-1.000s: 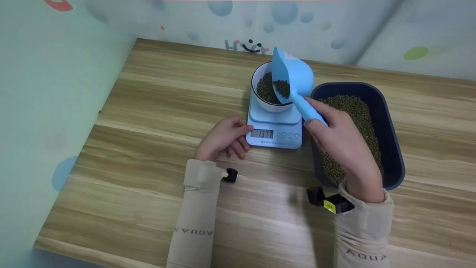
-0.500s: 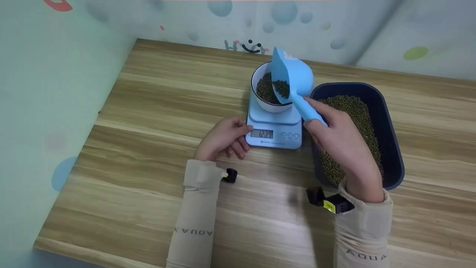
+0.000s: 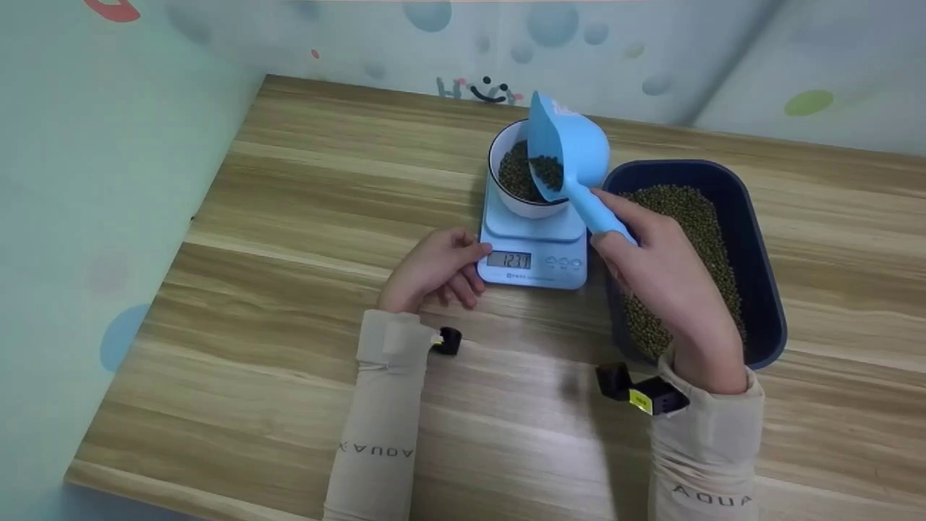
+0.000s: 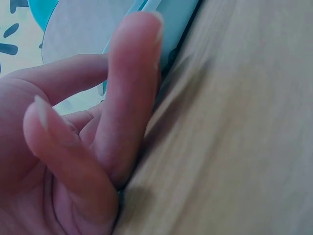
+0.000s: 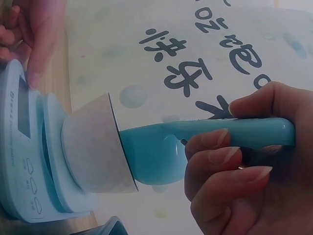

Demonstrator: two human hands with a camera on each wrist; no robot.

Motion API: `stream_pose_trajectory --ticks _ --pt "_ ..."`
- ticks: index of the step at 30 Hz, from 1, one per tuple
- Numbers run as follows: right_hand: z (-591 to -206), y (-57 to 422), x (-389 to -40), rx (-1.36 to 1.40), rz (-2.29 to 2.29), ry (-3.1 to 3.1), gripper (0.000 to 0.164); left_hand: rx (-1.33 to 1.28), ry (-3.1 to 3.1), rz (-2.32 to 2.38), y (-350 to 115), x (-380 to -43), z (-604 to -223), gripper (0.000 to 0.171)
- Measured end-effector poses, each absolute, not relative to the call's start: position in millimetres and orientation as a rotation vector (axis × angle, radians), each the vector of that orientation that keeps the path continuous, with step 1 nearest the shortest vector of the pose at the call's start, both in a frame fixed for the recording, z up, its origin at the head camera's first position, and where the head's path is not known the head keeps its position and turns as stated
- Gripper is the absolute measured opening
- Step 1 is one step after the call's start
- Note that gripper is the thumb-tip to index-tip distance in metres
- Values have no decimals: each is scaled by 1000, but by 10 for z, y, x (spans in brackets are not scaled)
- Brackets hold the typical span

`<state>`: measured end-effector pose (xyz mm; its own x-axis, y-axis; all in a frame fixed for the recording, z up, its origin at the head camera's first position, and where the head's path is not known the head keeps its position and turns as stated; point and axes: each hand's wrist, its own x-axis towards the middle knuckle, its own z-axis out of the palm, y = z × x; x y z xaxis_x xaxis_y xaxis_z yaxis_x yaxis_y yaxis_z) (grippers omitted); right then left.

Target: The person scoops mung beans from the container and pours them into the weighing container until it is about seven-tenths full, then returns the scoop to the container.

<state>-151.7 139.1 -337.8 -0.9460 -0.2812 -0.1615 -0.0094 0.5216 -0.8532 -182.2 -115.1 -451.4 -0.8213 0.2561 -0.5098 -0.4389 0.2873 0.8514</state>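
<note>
My right hand grips the handle of a light-blue scoop, which is tipped on its side over a white, dark-rimmed bowl. Some mung beans sit inside the scoop's mouth; more lie in the bowl. In the right wrist view the scoop leans into the bowl's mouth. Under the bowl is a light-blue kitchen scale with a lit number display. My left hand holds the scale's left edge near that display, thumb on top. The left wrist view shows the fingers up close, hiding much of the scale.
A dark-blue rectangular tub of mung beans stands right of the scale, partly beneath my right hand and wrist. The wooden table meets a patterned wall behind and another at left.
The number on the scale's display has dropped, mostly between the first two frames. The hands, scoop and bowl stay in nearly the same place.
</note>
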Motion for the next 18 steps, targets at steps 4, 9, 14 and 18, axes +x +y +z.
stream_pose_trajectory --ticks 4,9,14,18 --pt "-3377 1388 -1517 -244 -1396 2483 46 -167 1997 1570 -1153 -1822 -4514 32" --pt "-3370 1379 -1513 -233 -1408 2478 46 -163 1991 1586 -1151 -1824 -4517 32" --pt "-3362 1374 -1508 -222 -1429 2460 46 -156 1981 1614 -1150 -1823 -4517 31" --pt "-3357 1371 -1507 -217 -1430 2460 46 -157 1986 1604 -1156 -1826 -4524 31"
